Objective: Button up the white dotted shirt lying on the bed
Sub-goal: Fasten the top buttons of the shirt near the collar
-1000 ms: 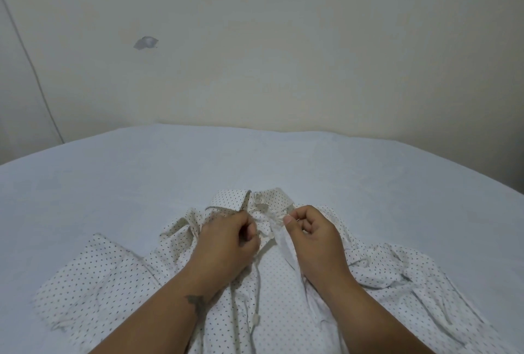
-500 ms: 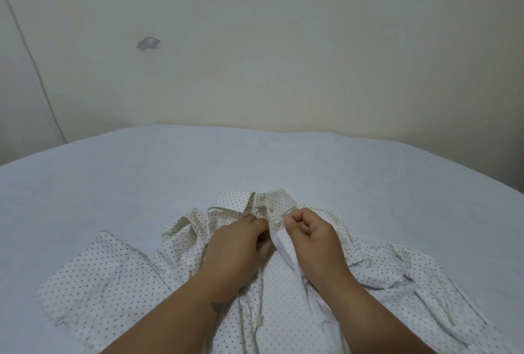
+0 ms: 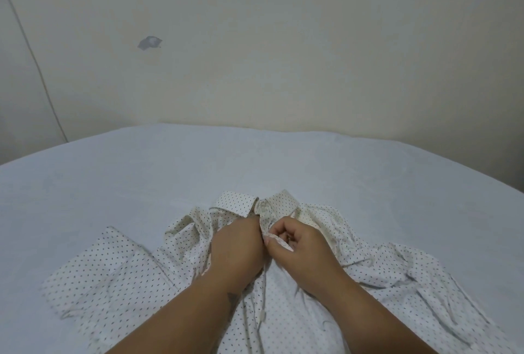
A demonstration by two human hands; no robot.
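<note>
One shirt [image 3: 283, 322] lies on one bed [image 3: 255, 160]. Two hands work at it, a left hand [image 3: 236, 248] and a right hand [image 3: 300, 251]. One collar [image 3: 249, 202] shows at the far end, and one grey patch [image 3: 149, 42] marks the wall [image 3: 312, 41].

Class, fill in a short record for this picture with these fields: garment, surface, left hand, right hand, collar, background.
garment: white dotted shirt, spread out front up
surface: bed with a pale sheet
left hand: grips the placket edge below the collar
right hand: pinches the opposite edge, touching the left hand
collar: lies furthest from the person
background: wall with a small grey mark
</note>
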